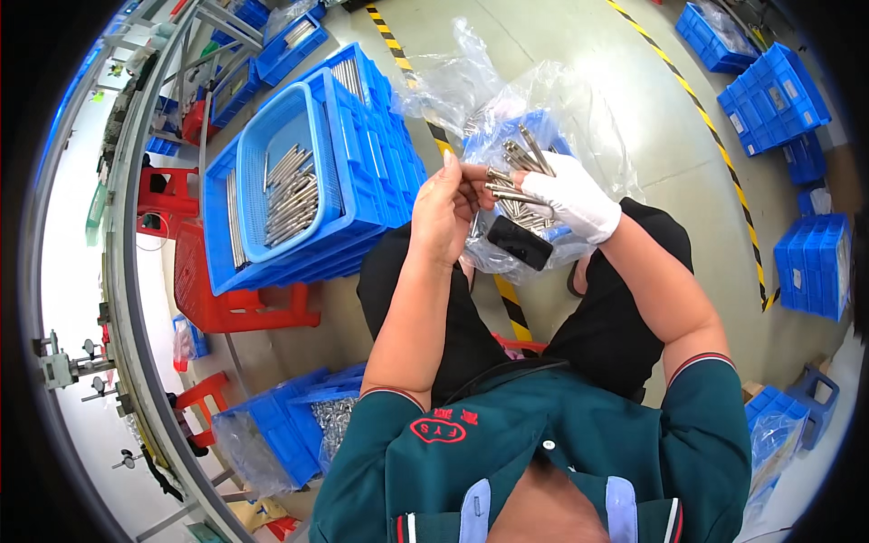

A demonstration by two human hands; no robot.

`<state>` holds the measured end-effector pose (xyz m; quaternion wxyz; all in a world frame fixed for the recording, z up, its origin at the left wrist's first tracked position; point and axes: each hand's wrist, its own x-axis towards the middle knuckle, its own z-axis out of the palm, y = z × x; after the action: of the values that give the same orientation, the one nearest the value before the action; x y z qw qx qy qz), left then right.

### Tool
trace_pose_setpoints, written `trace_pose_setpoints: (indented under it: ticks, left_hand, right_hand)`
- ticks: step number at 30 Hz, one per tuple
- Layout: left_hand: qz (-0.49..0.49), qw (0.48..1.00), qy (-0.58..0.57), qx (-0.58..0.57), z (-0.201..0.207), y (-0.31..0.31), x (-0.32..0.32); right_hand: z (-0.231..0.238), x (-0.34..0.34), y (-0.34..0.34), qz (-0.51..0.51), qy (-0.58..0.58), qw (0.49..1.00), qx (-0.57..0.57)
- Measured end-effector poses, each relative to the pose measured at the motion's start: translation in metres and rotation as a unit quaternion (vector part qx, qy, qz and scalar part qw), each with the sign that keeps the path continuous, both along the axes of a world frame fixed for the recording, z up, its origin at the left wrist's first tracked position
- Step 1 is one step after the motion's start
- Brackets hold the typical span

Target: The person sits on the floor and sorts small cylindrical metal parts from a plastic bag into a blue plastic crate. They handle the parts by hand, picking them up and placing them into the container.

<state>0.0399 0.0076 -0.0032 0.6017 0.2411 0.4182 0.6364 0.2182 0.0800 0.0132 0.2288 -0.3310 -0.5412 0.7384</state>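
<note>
My right hand (pixel 572 196), in a white glove, is closed around a bunch of slim metal rods (pixel 529 156) that fan out toward the upper left. My bare left hand (pixel 445 204) meets the rods' ends with curled fingers, its thumb raised apart. Below both hands, between my knees, a blue bin (pixel 559 145) lined with a clear plastic bag (pixel 593 109) contains more metal rods (pixel 523 214). On the near side of the bin lies a black, flat, phone-like object (pixel 520 242).
To my left, a light-blue basket (pixel 328 149) of metal rods rests on stacked blue crates (pixel 389 149). Red stools (pixel 195 281) stand beside them. A metal-framed bench (pixel 136 317) runs along the far left. More blue crates (pixel 769 100) stand at the right, beyond striped floor tape (pixel 724 149).
</note>
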Motion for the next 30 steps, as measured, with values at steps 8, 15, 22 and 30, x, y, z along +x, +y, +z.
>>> trace_pose_setpoints:
  ticks: [8, 15, 22, 30]
  left_hand:
    - [-0.015, 0.997, 0.07, 0.009, -0.005, 0.004, 0.0]
    - [-0.136, 0.989, -0.04, -0.044, -0.001, -0.001, -0.013]
    - [-0.239, 0.953, -0.183, -0.025, 0.002, -0.01, -0.003]
    - [-0.199, 0.978, -0.034, -0.057, -0.005, -0.008, 0.008]
  right_hand:
    - [-0.005, -0.003, 0.006, 0.028, 0.0, 0.999, 0.03]
    - [0.01, 0.0, 0.003, 0.067, -0.041, 0.976, 0.201]
    - [0.002, 0.01, -0.011, 0.06, -0.035, 0.983, 0.171]
    - [-0.012, 0.011, -0.012, 0.009, -0.04, 0.988, 0.15]
